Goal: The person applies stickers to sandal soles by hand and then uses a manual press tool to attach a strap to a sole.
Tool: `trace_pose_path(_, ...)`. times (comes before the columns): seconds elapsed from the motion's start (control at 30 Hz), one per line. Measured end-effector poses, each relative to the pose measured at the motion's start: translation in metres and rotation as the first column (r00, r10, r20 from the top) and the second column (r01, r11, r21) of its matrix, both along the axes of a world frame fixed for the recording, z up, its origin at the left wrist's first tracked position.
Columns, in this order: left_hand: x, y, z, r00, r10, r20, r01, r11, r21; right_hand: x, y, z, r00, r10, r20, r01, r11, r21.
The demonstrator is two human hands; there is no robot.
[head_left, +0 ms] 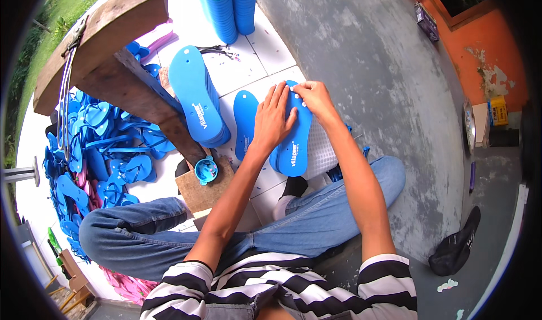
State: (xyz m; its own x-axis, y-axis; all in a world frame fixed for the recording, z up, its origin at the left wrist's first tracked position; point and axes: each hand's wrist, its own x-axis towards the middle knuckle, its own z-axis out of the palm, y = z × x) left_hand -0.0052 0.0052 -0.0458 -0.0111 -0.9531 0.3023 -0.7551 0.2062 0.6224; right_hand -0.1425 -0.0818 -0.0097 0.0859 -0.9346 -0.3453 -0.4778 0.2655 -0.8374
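Note:
Blue flip-flop soles [292,153] lie before me, seemingly more than one in a stack, with their toe ends away from me. My left hand [272,119] is laid over the left side of the upper sole, fingers stretched and thumb apart. At the toe end, my right hand [317,101] is closed in a pinch against the sole; whatever its fingertips hold is too small to make out. Small white round pieces show on the sole beside those fingers. Just left, partly behind my left hand, is another blue sole [244,108].
A stack of blue soles [195,94] stands left of my hands, taller stacks [220,9] farther off. A wooden post [149,88] leans over a board with a small blue cup [206,170]. Finished blue flip-flops [135,169] pile at left; a grey wall [361,55] rises right.

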Motion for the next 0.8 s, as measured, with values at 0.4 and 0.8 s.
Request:
trace_pose_path(0.4, 0.0, 0.001, -0.003, 1.0, 0.021, 0.006, -0.021, 1.0, -0.007, 0.005, -0.005, -0.003, 0.987, -0.011, -0.163, -0.001, 0.997, -0.073)
trace_pose_path(0.8, -0.01, -0.003, 0.007, 0.943, 0.036, 0.331, -0.036, 0.999, -0.007, 0.022, 0.001, 0.04, 0.794, 0.057, -0.606, -0.133, 0.988, -0.082)
